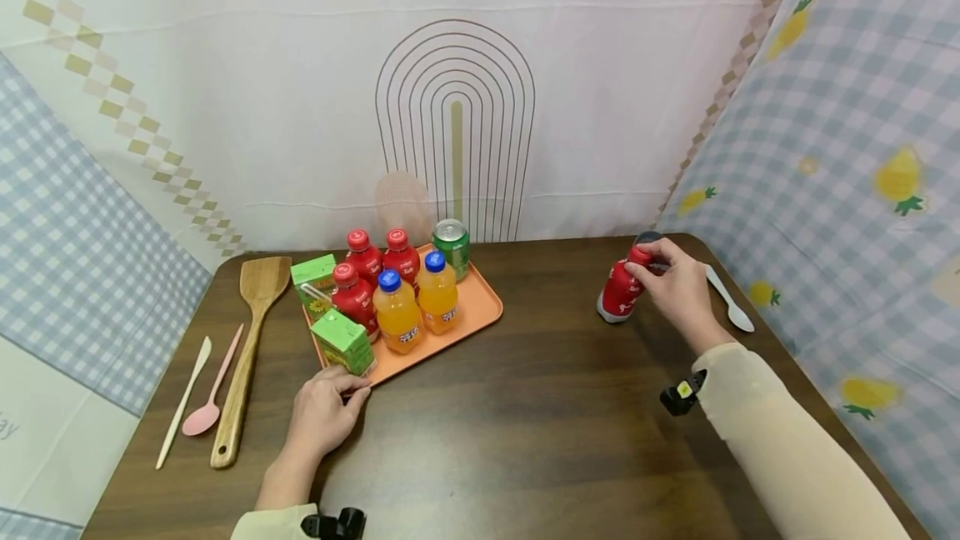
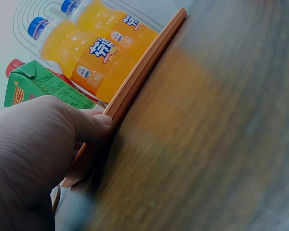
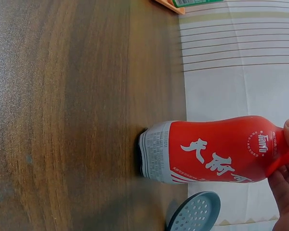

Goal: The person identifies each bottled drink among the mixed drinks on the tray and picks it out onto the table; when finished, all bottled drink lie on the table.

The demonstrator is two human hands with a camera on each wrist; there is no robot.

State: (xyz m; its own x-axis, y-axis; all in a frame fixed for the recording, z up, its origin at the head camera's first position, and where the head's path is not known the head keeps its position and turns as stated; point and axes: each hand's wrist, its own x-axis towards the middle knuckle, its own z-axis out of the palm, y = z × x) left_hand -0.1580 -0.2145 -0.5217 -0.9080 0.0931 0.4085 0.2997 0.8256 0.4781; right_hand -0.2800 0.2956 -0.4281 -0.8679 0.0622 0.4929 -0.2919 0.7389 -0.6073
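Observation:
My right hand [image 1: 678,290] grips a red bottle [image 1: 621,288] by its neck, just under the cap. The bottle leans slightly at the right of the table; its silver-grey base [image 3: 155,151] is close to the wood, and I cannot tell whether it touches. My left hand [image 1: 324,408] pinches the near left corner of an orange tray [image 1: 480,307], thumb along the rim. On the tray stand several red bottles [image 1: 352,297], two orange soda bottles [image 1: 397,319] with blue caps, a green can [image 1: 451,248] and two green drink cartons [image 1: 342,340].
Left of the tray lie a wooden spatula [image 1: 251,340], a pink spoon [image 1: 202,418] and a cream-coloured knife [image 1: 183,402]. Behind the right hand are a grey perforated skimmer [image 3: 195,211] and a white spoon [image 1: 738,317]. Patterned cloths [image 1: 600,107] hang around the table's back and sides.

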